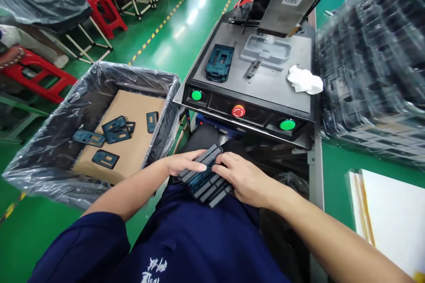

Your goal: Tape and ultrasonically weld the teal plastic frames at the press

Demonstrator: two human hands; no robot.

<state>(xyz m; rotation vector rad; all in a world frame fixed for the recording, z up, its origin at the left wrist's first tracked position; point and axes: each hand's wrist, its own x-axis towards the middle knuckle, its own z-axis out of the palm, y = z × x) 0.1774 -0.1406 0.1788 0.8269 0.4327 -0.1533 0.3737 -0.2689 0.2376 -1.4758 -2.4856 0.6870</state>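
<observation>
Low over my lap, a small stack of dark grey plastic frames [212, 188] sits tilted between both hands. My left hand [186, 162] grips its left side, thumb lying across the top. My right hand [244, 179] is closed on the right side, its fingers bent over the upper edge. The undersides of the pieces are hidden. Beyond the hands, a similar dark plastic frame [219, 63] lies on the metal plate of a bench machine [202, 68], left of a pale fixture [265, 49].
Left stands a plastic-lined bin [128, 70] with several dark frames [105, 159] on cardboard. The machine's front has green buttons [287, 124] and a red stop button [238, 111]. A crumpled white cloth [303, 79] lies on its plate. Stacked clear trays [365, 70] and white sheets [395, 216] are right.
</observation>
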